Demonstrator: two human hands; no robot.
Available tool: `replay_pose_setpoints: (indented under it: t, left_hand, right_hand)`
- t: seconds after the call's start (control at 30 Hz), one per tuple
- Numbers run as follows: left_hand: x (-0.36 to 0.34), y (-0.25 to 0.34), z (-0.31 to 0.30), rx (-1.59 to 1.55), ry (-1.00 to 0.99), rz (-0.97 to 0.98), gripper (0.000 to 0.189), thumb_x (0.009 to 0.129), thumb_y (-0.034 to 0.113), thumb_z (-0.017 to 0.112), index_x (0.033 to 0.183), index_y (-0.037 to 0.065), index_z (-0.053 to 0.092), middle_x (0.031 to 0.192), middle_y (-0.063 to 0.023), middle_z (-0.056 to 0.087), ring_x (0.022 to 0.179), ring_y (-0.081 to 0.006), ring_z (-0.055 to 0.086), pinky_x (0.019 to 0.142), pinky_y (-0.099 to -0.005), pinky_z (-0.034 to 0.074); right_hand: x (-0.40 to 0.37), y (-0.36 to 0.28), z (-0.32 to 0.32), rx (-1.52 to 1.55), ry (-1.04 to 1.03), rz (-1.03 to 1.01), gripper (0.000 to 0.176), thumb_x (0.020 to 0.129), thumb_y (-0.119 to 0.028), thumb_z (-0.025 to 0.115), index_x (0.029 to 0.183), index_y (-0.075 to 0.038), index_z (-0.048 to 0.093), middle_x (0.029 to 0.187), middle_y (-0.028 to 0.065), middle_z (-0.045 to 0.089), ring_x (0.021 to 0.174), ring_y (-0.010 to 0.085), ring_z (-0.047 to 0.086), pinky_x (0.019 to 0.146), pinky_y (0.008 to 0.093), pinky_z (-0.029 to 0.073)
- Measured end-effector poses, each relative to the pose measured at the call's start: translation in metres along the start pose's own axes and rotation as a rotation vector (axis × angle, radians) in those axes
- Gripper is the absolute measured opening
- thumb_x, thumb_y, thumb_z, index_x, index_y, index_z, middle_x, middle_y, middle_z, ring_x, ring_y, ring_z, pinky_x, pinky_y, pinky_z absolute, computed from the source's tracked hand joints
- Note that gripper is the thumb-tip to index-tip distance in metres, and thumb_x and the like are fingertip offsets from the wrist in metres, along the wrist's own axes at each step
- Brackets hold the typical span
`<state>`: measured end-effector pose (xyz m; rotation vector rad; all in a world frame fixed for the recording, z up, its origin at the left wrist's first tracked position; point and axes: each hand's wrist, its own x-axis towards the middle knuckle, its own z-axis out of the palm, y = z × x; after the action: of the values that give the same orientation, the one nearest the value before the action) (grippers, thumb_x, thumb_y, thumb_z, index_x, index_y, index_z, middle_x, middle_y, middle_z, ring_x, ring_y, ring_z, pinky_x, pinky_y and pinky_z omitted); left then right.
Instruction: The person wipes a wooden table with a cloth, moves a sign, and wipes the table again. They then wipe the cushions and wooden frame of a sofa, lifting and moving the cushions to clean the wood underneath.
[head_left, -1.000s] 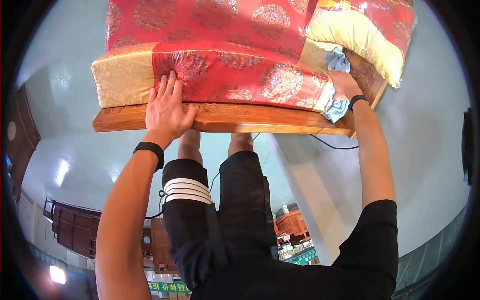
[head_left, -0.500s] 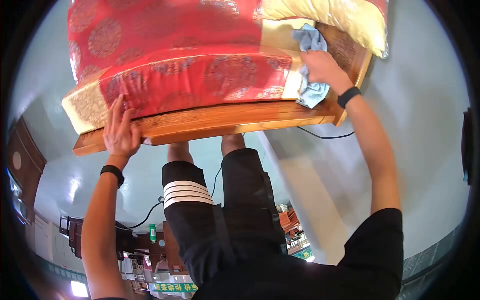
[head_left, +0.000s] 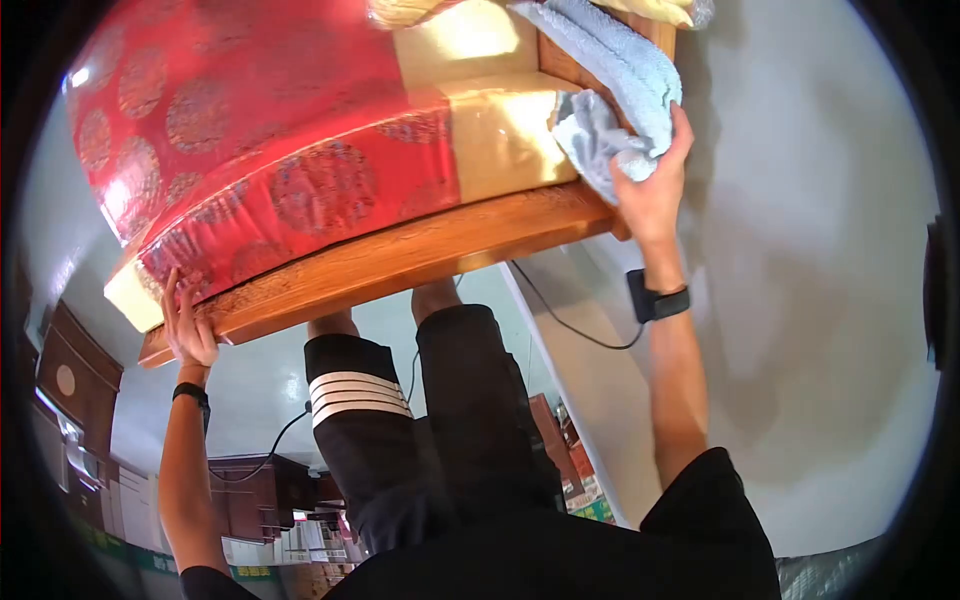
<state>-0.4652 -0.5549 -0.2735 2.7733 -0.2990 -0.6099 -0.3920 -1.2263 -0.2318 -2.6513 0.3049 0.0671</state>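
Observation:
A red and gold patterned cushion (head_left: 320,190) under clear plastic lies on a wooden seat with a carved front rail (head_left: 400,262). At the rail's left end rests my left hand (head_left: 188,325), its fingers spread on the cushion corner and rail, holding nothing. My right hand (head_left: 655,190) is closed on a light blue cloth (head_left: 625,75) at the seat's right end, thumb and fingers pinching its lower end. A greyer bunched part of cloth (head_left: 590,135) hangs beside it, against the gold end of the cushion.
A black cable (head_left: 570,328) loops below the rail's right end. My legs in black shorts (head_left: 470,370) are under the seat's front edge. Dark wooden furniture (head_left: 85,370) stands at the left, and a pale wall (head_left: 800,250) is on the right.
The view has shifted, with the seat now tilted and farther left. My right hand has moved from pressing the cloth flat to gripping its end, and the cloth is stretched longer along the seat's right side.

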Motion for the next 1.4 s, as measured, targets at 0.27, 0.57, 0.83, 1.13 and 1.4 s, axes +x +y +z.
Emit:
replay_pose_setpoints:
  t: [0.27, 0.57, 0.83, 1.13, 1.4]
  left_hand:
    - [-0.003, -0.010, 0.005, 0.006, 0.001, 0.036, 0.054, 0.088, 0.027, 0.040, 0.127, -0.001, 0.065, 0.159, -0.0270, 0.043, 0.142, -0.0478, 0.045, 0.118, -0.0565, 0.037]
    - [-0.002, -0.008, 0.006, -0.092, 0.119, 0.037, 0.030, 0.083, 0.011, 0.051, 0.103, -0.004, 0.068, 0.143, -0.0229, 0.058, 0.117, -0.0421, 0.063, 0.093, -0.0486, 0.054]
    - [0.001, -0.003, -0.008, -0.024, 0.021, -0.004, 0.029, 0.083, 0.016, 0.059, 0.105, -0.001, 0.068, 0.135, -0.0223, 0.062, 0.118, -0.0429, 0.063, 0.096, -0.0509, 0.054]
    - [0.000, -0.007, -0.005, -0.091, -0.070, -0.090, 0.050, 0.090, 0.032, 0.057, 0.119, -0.007, 0.065, 0.142, -0.0298, 0.059, 0.139, -0.0425, 0.053, 0.105, -0.0491, 0.052]
    - [-0.014, -0.010, 0.010, -0.098, 0.180, -0.039, 0.029, 0.083, 0.022, 0.063, 0.102, 0.001, 0.068, 0.139, -0.0245, 0.065, 0.133, -0.0368, 0.061, 0.091, -0.0471, 0.057]
  right_hand:
    - [-0.078, 0.019, 0.005, 0.082, -0.059, 0.407, 0.071, 0.084, -0.009, 0.074, 0.146, 0.002, 0.043, 0.135, 0.0240, 0.059, 0.127, 0.0358, 0.059, 0.110, 0.0424, 0.044]
    - [0.072, 0.013, -0.006, 0.140, -0.342, 0.462, 0.043, 0.074, -0.007, 0.077, 0.116, 0.003, 0.072, 0.107, 0.0115, 0.075, 0.093, 0.0250, 0.071, 0.086, 0.0368, 0.056]
    - [0.089, 0.031, 0.005, 0.500, -0.177, 0.594, 0.037, 0.080, -0.007, 0.073, 0.115, 0.007, 0.073, 0.109, 0.0112, 0.075, 0.096, 0.0219, 0.072, 0.087, 0.0350, 0.055]
    - [0.070, 0.048, 0.015, -0.163, -0.056, 0.453, 0.054, 0.075, -0.021, 0.077, 0.120, 0.008, 0.069, 0.116, 0.0178, 0.074, 0.105, 0.0279, 0.070, 0.092, 0.0389, 0.053]
    - [0.053, 0.014, 0.009, -0.569, -0.228, 0.721, 0.060, 0.068, -0.032, 0.080, 0.109, 0.012, 0.074, 0.115, 0.0249, 0.075, 0.111, 0.0354, 0.071, 0.099, 0.0407, 0.052]
